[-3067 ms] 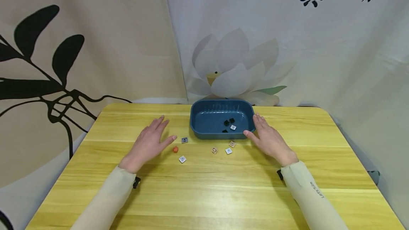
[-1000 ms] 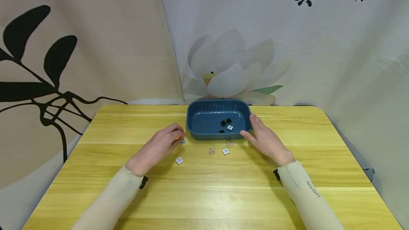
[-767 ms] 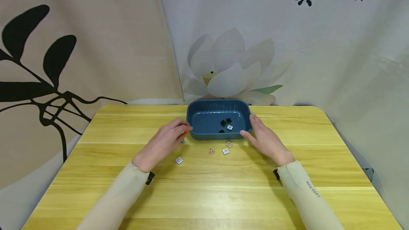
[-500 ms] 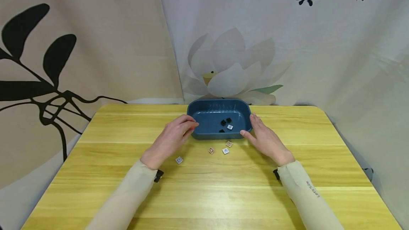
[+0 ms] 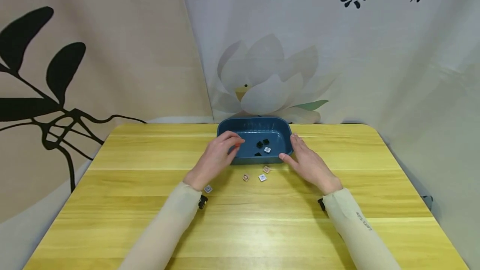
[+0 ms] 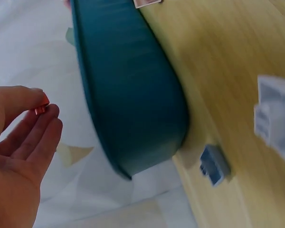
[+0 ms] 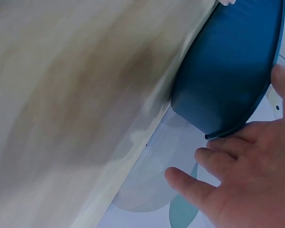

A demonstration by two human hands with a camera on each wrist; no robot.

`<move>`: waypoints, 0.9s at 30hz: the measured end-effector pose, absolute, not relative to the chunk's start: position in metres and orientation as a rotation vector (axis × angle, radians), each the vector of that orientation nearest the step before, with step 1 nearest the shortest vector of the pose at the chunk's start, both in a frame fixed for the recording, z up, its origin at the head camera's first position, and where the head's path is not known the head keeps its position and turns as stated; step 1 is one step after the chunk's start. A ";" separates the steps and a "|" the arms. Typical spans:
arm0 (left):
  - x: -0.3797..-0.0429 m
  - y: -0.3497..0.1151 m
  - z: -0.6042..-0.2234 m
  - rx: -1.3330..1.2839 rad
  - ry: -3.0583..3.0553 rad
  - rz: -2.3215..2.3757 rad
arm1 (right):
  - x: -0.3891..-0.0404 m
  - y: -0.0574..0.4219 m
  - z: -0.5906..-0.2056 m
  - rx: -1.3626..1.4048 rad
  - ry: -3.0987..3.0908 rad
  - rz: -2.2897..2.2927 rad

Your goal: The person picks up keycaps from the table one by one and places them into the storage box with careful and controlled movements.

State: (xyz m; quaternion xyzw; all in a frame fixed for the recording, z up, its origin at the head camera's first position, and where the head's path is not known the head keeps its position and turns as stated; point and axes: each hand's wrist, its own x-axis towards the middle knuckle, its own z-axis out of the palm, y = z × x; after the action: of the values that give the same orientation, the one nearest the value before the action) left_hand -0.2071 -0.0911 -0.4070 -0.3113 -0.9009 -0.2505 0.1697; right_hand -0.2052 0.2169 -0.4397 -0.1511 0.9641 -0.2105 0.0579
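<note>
My left hand (image 5: 215, 155) pinches a small red keycap (image 6: 42, 105) between thumb and fingertips. In the head view those fingertips overlap the left part of the blue rectangular bin (image 5: 255, 161). My right hand (image 5: 309, 163) rests against the bin's right end, its fingers extended and its thumb at the front rim. Inside the bin lie several black keycaps (image 5: 259, 144) and a white keycap (image 5: 267, 150). In the left wrist view a blue-grey keycap (image 6: 215, 165) sits on the table beside the bin; in the head view the left hand hides it.
In front of the bin are two pinkish keycaps (image 5: 245, 177) and a white keycap (image 5: 262, 178). Another pale keycap (image 5: 208, 188) lies by my left wrist. The wooden table (image 5: 300, 236) ends just behind the bin, where a printed curtain (image 5: 150, 53) hangs.
My left hand has picked the red keycap off the table and carried it rightward and away from me, over the bin's left part. The right hand has stayed at the bin's end.
</note>
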 end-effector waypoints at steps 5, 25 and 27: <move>-0.215 -0.083 -0.414 -0.831 -2.596 -0.721 | -0.205 0.216 -0.439 -0.453 2.923 -0.623; -0.250 -0.051 -0.413 -0.640 -2.944 -0.673 | -0.204 0.216 -0.438 -0.449 2.919 -0.629; -0.252 -0.049 -0.414 -0.634 -2.960 -0.673 | -0.204 0.216 -0.438 -0.451 2.920 -0.628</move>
State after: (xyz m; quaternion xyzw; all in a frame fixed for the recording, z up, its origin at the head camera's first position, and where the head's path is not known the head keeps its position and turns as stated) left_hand -0.2523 -0.0495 -0.4139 -0.2045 -0.9543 -0.2170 0.0203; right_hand -0.2039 0.2164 -0.4377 -0.1489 0.9649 -0.2077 0.0603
